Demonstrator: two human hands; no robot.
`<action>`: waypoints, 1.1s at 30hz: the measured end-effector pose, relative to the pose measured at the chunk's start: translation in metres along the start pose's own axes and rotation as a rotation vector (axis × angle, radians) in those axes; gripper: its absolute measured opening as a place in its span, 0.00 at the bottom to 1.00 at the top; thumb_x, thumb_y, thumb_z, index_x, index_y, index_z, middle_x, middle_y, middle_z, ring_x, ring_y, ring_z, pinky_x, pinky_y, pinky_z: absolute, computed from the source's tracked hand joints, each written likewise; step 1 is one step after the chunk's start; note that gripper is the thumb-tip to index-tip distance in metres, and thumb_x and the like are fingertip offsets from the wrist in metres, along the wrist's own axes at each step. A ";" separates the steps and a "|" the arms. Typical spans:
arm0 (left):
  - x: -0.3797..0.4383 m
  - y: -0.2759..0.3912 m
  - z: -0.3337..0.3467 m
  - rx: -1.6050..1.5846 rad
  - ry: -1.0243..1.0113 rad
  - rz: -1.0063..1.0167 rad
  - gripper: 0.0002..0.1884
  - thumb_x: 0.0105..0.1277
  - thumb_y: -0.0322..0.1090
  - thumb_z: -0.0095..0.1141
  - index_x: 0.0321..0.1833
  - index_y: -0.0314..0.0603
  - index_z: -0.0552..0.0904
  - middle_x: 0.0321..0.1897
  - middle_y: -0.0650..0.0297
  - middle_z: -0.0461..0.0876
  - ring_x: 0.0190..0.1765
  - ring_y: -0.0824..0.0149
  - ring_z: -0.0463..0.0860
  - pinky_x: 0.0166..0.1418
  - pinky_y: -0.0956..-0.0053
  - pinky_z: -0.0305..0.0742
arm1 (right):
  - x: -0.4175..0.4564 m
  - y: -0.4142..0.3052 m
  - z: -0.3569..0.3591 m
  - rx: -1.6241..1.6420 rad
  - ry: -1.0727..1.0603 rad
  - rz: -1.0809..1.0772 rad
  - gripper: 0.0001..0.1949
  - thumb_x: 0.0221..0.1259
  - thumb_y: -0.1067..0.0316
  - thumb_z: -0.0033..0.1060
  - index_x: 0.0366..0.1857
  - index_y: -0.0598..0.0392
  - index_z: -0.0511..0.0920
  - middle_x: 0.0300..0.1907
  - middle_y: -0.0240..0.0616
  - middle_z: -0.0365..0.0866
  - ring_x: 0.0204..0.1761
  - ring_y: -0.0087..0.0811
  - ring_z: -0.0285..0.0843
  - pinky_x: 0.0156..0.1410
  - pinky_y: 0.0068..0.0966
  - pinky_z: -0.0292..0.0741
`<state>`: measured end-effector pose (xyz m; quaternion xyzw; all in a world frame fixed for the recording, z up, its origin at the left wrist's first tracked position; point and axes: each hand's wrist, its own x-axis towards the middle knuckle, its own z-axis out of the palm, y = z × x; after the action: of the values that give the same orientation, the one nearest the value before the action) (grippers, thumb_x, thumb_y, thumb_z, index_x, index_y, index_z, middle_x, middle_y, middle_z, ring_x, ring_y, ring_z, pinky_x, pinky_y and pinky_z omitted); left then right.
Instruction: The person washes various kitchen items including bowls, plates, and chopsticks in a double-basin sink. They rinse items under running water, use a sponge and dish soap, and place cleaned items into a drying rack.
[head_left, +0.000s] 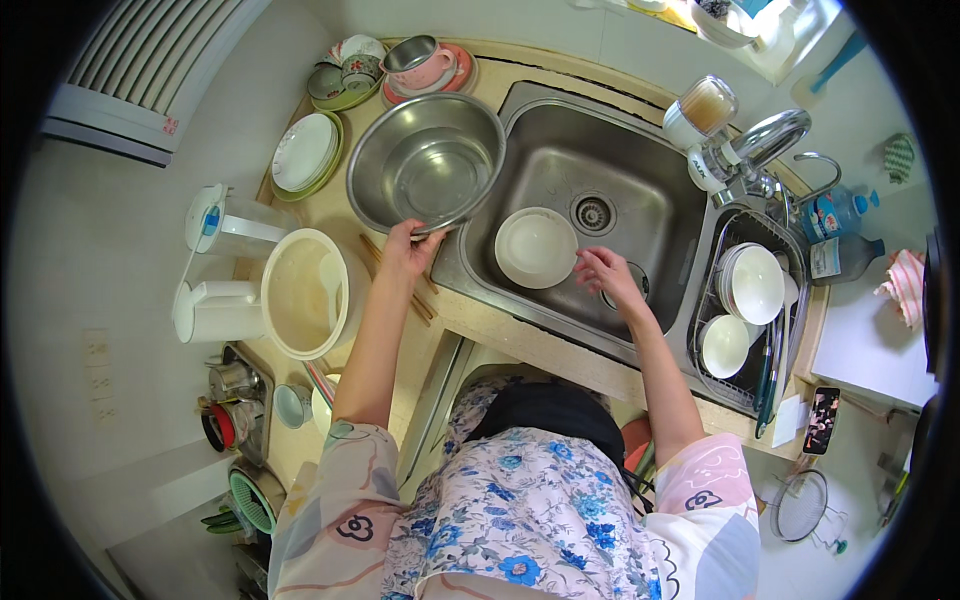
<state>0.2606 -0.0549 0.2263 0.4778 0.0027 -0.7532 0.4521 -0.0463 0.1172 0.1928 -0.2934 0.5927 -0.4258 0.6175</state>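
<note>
My left hand (414, 249) grips the near rim of a large stainless steel basin (427, 161), which is tilted over the counter at the left edge of the sink. Inside the steel sink (555, 150), left of the drain (593, 213), lies a white bowl (536, 247). Beside its right rim is my right hand (604, 274), fingers apart and holding nothing. Partly behind that hand, a round, clear-looking item (626, 286) rests on the sink floor; I cannot tell what it is. Several wooden chopsticks (421, 306) lie on the counter below the basin.
A wire rack (705, 375) with white bowls (756, 285) stands right of the sink, below the chrome faucet (772, 139). Left are a cream tub (304, 292) holding a white spoon, stacked plates (304, 152), a pink cup (418, 67) and plastic pitchers (225, 311). A phone (822, 420) is at the right.
</note>
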 end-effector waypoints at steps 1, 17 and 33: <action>-0.003 -0.003 0.002 0.079 0.030 0.035 0.17 0.59 0.22 0.38 0.47 0.09 0.60 0.48 0.31 0.67 0.51 0.30 0.72 0.49 0.53 0.81 | 0.001 -0.009 0.008 0.037 -0.019 -0.039 0.18 0.66 0.54 0.48 0.49 0.57 0.72 0.38 0.36 0.80 0.33 0.22 0.79 0.30 0.18 0.71; -0.040 -0.068 0.067 0.723 -0.247 -0.118 0.10 0.57 0.22 0.44 0.39 0.21 0.71 0.37 0.51 0.77 0.40 0.57 0.82 0.48 0.64 0.83 | -0.007 -0.041 0.030 0.416 0.266 -0.079 0.16 0.52 0.72 0.52 0.46 0.58 0.64 0.38 0.40 0.74 0.34 0.34 0.80 0.38 0.34 0.83; 0.031 -0.112 0.154 1.363 -0.292 -0.065 0.54 0.50 0.20 0.47 0.67 0.50 0.19 0.61 0.42 0.57 0.46 0.46 0.78 0.39 0.55 0.84 | 0.051 0.052 0.017 1.124 0.298 0.064 0.05 0.50 0.74 0.48 0.24 0.65 0.71 0.28 0.45 0.75 0.33 0.40 0.79 0.43 0.37 0.84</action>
<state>0.0692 -0.0769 0.2393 0.5484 -0.5172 -0.6567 0.0245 -0.0234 0.0948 0.1252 0.1605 0.3648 -0.6929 0.6008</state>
